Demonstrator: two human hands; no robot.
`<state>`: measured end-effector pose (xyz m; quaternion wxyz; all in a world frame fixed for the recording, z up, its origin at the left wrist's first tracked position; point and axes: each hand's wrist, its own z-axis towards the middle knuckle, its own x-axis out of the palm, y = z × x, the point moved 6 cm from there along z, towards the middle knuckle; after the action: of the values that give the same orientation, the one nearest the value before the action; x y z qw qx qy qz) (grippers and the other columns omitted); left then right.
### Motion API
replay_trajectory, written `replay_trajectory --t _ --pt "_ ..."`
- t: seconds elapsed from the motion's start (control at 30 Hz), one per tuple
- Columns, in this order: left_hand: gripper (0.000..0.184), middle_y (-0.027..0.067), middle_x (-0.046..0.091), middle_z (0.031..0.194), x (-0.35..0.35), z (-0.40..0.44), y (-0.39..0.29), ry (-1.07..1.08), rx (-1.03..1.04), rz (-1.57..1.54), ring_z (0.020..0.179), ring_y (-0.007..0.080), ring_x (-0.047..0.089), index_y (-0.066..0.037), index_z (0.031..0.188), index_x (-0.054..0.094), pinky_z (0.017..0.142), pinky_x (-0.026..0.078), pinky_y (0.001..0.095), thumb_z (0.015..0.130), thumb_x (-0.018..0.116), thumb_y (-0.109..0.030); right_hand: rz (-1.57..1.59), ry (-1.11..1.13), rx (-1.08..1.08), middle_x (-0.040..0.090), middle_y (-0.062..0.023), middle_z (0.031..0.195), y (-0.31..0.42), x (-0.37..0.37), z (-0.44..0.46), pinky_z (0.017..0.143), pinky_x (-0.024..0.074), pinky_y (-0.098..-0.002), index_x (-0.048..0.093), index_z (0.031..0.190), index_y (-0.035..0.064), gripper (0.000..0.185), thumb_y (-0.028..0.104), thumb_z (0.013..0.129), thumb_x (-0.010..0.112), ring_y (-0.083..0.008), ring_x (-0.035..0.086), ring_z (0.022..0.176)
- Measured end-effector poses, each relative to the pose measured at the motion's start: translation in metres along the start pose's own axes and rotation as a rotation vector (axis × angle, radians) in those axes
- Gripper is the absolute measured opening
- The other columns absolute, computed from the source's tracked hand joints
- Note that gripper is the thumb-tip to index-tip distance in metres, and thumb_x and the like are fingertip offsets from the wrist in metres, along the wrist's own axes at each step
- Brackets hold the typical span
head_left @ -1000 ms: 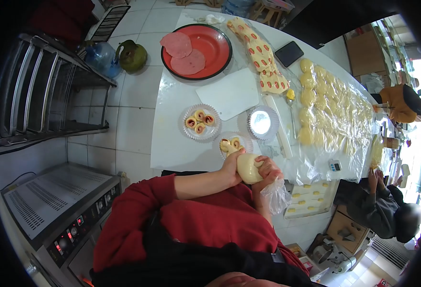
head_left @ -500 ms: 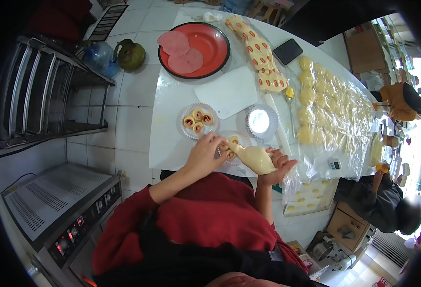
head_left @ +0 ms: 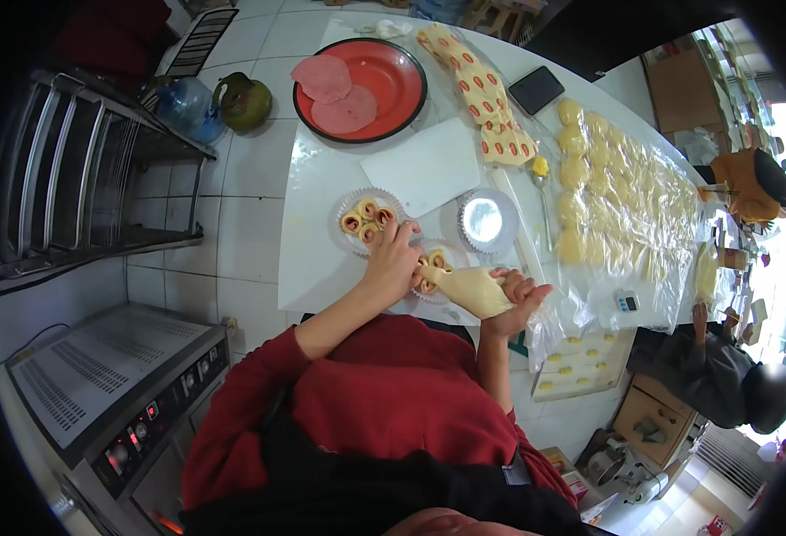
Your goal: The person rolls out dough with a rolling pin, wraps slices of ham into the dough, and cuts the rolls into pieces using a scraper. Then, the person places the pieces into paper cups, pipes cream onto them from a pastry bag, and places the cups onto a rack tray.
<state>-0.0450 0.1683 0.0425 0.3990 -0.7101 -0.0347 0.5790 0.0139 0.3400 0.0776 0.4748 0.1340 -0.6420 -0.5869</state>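
Note:
My right hand is wrapped round the thick end of a piping bag full of pale yellow cream or paste. At the bag's narrow tip my left hand has its fingers closed, partly hiding the tip. Just under the tip stands a clear fluted cup with several rolled dough pieces, partly covered by my hand and the bag. Beside my left fingers is another fluted cup holding rolled dough pieces with pink filling. A stack of fluted cups sits to the right.
A red plate with pink round slices lies at the back, near a white board. Dough balls under plastic, a phone and a timer are on the right. An oven and metal rack stand left.
My left hand has shifted slightly up, its fingers now reaching over the edge of the left cup. The piping bag and right hand have moved slightly up and left.

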Motion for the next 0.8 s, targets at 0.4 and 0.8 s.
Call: replay_trajectory --t 0.4,0.8 --pt "0.024 0.0043 0.045 0.107 0.004 -0.005 -0.001 -0.048 0.026 -0.044 0.104 0.0265 0.037 -0.007 0.075 0.064 0.089 0.035 0.0402 0.054 0.073 -0.012 -0.29 0.013 -0.148 0.017 0.0028 0.048 0.01 0.02 -0.002 0.054 0.0447 -0.0324 0.02 0.053 0.0131 0.051 0.045 0.093 0.023 -0.0115 0.025 0.043" --pt "0.038 0.006 0.043 0.109 -0.007 -0.01 -0.008 -0.041 0.021 -0.006 0.102 0.0272 0.037 -0.01 0.084 0.064 0.088 0.034 0.0395 0.05 0.077 -0.019 -0.366 0.07 -0.242 0.019 0.0012 0.047 0.023 0.027 0.006 0.055 0.045 -0.0333 0.021 0.053 0.0123 0.052 0.045 0.093 0.022 -0.0122 0.027 0.044"
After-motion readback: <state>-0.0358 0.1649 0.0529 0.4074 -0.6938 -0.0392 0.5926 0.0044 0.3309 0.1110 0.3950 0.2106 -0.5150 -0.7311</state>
